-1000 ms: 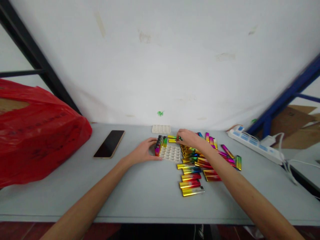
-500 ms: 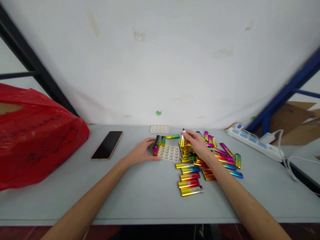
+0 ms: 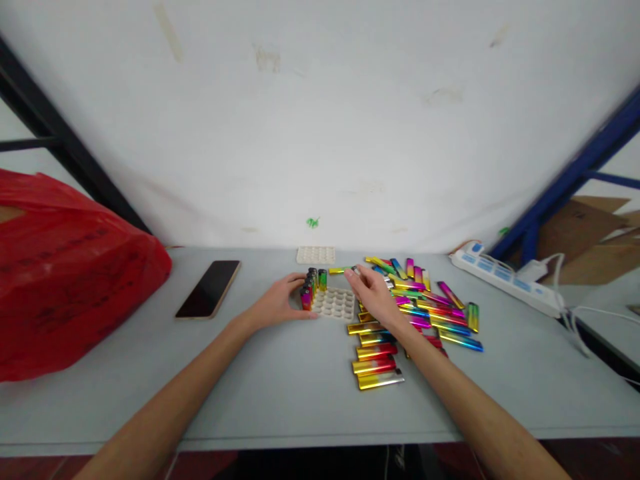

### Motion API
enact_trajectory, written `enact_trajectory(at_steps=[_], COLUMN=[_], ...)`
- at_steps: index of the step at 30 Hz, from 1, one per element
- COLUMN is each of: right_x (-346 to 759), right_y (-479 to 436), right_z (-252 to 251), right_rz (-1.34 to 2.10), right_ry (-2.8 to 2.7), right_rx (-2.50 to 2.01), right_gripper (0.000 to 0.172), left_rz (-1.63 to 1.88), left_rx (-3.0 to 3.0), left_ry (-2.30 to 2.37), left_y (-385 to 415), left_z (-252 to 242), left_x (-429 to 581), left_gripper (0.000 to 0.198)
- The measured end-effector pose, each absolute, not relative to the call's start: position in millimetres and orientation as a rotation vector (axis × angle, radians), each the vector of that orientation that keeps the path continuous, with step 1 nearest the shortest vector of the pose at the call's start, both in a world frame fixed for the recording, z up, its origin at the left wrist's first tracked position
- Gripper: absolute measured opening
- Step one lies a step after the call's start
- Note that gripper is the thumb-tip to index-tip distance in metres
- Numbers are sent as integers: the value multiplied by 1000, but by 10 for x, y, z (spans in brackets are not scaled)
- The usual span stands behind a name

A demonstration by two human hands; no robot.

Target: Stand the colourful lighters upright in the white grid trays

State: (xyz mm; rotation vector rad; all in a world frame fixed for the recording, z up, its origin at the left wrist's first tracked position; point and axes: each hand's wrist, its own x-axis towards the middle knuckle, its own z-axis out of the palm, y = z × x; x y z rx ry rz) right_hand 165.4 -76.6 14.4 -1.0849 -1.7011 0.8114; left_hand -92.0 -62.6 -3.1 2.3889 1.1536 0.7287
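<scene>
gray tabletop (image 3: 280, 387), right hand (image 3: 374, 295) tight on mostly-hidden lighter (image 3: 355, 270), left hand (image 3: 276, 304) with digits apart

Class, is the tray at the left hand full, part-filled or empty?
The tray is part-filled: lighters stand along its left side, while many holes to their right show bare.

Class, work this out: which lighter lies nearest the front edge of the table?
The gold and silver lighter, lowest in the picture; the gold and red lighter and all others lie farther back.
</scene>
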Motion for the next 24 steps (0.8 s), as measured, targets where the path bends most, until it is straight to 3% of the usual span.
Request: enact_trajectory(at_steps=[8, 13, 21, 24], right_x=[1579, 1570, 1564, 1582], right_y=[-818, -808, -875, -886], right_z=[129, 107, 163, 198], right_rz=[569, 552, 544, 596], right_ry=[-1677, -1686, -1782, -1843], right_rx=[-1253, -1252, -1174, -1135], right_gripper=[42, 39, 49, 44], left_rz=[726, 731, 717, 738], left_rx=[2400, 2400, 2402, 2391], left_ry=[1167, 1166, 1166, 1154], left_y=[-630, -622, -633, -638], left_z=[-30, -40, -14, -13], left_x=[-931, -929, -915, -912], left_gripper=[77, 77, 75, 75])
